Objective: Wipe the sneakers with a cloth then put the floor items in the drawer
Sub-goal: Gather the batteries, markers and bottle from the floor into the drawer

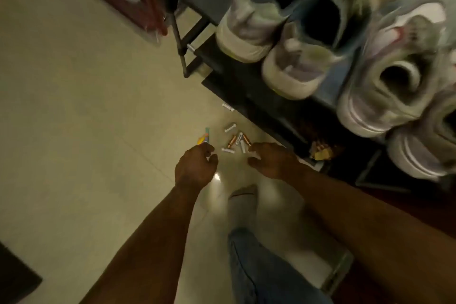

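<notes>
Sneakers [296,39] fill the rack [246,96]; both hands' grip unclear over batteries [235,142].

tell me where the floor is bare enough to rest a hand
Bare tile runs wide to the left of the batteries. It is crowded between the left hand, right hand and the shoe rack.

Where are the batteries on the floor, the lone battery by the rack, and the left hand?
batteries [235,142]: head view, middle of the pile.
lone battery [228,107]: head view, its body.
left hand [195,168]: head view, back of hand.
</notes>
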